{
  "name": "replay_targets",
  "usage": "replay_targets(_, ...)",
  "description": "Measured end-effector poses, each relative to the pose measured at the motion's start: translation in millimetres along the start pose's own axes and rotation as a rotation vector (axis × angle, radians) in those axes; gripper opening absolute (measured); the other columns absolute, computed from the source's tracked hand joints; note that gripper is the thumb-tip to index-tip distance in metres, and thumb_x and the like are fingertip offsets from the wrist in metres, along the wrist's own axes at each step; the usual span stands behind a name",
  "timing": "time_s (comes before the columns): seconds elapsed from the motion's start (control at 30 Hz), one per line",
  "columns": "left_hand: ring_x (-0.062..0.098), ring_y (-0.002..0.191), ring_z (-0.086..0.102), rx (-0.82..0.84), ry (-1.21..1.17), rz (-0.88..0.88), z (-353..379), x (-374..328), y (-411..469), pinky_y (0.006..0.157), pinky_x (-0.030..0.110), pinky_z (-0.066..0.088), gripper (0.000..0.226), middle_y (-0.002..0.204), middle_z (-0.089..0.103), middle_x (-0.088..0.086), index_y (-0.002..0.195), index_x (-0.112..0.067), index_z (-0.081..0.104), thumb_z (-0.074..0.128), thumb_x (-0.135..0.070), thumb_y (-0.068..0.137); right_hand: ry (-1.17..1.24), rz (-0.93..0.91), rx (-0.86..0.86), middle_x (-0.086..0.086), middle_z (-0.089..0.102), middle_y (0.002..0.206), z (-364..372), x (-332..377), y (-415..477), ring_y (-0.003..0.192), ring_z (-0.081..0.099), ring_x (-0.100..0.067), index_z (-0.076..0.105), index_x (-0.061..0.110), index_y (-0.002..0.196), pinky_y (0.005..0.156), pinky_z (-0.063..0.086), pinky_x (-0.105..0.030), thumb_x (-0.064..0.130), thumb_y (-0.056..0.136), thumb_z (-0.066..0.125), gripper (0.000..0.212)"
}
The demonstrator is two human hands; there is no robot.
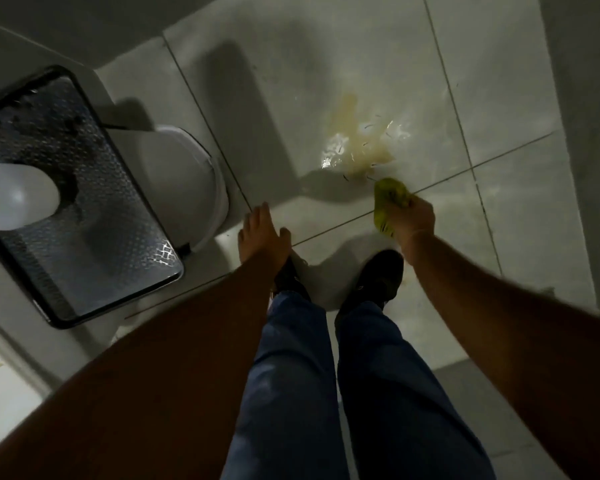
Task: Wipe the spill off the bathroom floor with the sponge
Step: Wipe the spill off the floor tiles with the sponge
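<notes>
A yellowish-brown wet spill (359, 143) lies on the pale floor tiles ahead of my feet, with small dark specks and shiny patches in it. My right hand (414, 216) grips a yellow-green sponge (388, 202), held just short of the spill's near edge; whether it touches the floor is unclear. My left hand (262, 233) hangs with fingers spread and nothing in it, above the floor beside the toilet bowl.
A white toilet bowl (187, 181) stands at the left. A dark-framed glass shelf (84, 216) with a white rounded object (14, 195) juts out over it. My black shoes (378, 278) stand on the tiles below the spill. Grey walls close in at right and top.
</notes>
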State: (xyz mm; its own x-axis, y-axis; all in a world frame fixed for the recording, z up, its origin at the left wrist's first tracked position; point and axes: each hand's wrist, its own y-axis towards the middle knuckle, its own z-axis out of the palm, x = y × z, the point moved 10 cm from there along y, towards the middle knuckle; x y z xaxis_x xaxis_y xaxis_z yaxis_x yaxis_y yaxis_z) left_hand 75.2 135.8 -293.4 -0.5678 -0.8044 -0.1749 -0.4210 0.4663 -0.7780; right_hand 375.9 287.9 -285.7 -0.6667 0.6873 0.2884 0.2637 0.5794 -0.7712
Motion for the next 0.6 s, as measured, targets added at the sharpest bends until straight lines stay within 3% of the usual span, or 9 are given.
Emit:
replay_targets(0.07,0.028,0.163,0.006,0.0,0.087,0.04,16,3,29,0.13,0.049,0.01,0.083,0.176,0.005,0.004,0.168,-0.02,0.004,0.05,-0.039,0.101,-0.103,-0.137,-0.054,-0.002,0.064,0.072,10,17,35,0.071,0.058,-0.023,0.064,0.017,0.069,0.074,0.048,-0.028,0.053,0.082,0.064,0.038)
replay_targets(0.2,0.026,0.163,-0.009,0.015,0.177,0.09,40,10,83,0.13,0.047,-0.002,0.087,0.176,-0.01,0.002,0.167,-0.021,-0.006,0.049,-0.028,0.1,-0.115,-0.392,-0.132,-0.009,0.075,0.1,38,50,92,0.097,0.069,-0.025,0.073,0.016,0.103,0.081,0.051,-0.025,0.039,0.091,0.059,0.029)
replay_targets(0.23,0.026,0.162,-0.01,0.025,0.202,0.103,46,13,96,0.13,0.047,-0.003,0.088,0.175,-0.011,0.002,0.167,-0.021,-0.007,0.049,-0.023,0.1,-0.104,-0.421,-0.155,-0.01,0.074,0.109,44,55,105,0.103,0.068,-0.025,0.072,0.016,0.112,0.085,0.05,-0.024,0.037,0.094,0.054,0.033)
replay_targets(0.33,0.029,0.162,-0.009,0.047,0.298,0.142,54,19,125,0.131,0.048,0.0,0.091,0.175,-0.012,0.005,0.167,-0.019,-0.008,0.049,-0.013,0.097,-0.191,-0.448,-0.219,-0.015,0.059,0.139,62,61,135,0.127,0.056,-0.031,0.056,0.015,0.138,0.111,0.041,-0.037,0.032,0.098,0.039,0.046)
replay_targets(0.4,0.03,0.163,-0.007,0.05,0.357,0.164,55,24,137,0.131,0.049,0.003,0.091,0.175,-0.012,0.006,0.167,-0.017,-0.008,0.049,-0.01,0.096,-0.295,-0.55,-0.264,-0.014,0.054,0.144,79,70,131,0.132,0.052,-0.03,0.051,0.016,0.141,0.112,0.038,-0.035,0.031,0.096,0.042,0.048)
replay_targets(0.47,0.03,0.163,-0.007,0.069,0.371,0.165,56,28,142,0.131,0.048,0.004,0.092,0.175,-0.013,0.007,0.167,-0.016,-0.009,0.049,-0.008,0.096,-0.429,-0.695,-0.243,-0.013,0.056,0.138,108,77,108,0.125,0.056,-0.03,0.051,0.018,0.136,0.103,0.046,-0.037,0.025,0.095,0.048,0.042)
replay_targets(0.6,0.028,0.163,-0.007,0.104,0.364,0.162,58,30,143,0.131,0.047,0.005,0.092,0.175,-0.015,0.006,0.167,-0.017,-0.01,0.049,-0.01,0.096,-0.608,-1.069,0.058,-0.023,0.061,0.132,198,65,34,0.124,0.056,-0.044,0.064,0.01,0.125,0.104,0.046,-0.051,-0.002,0.083,0.059,0.044)
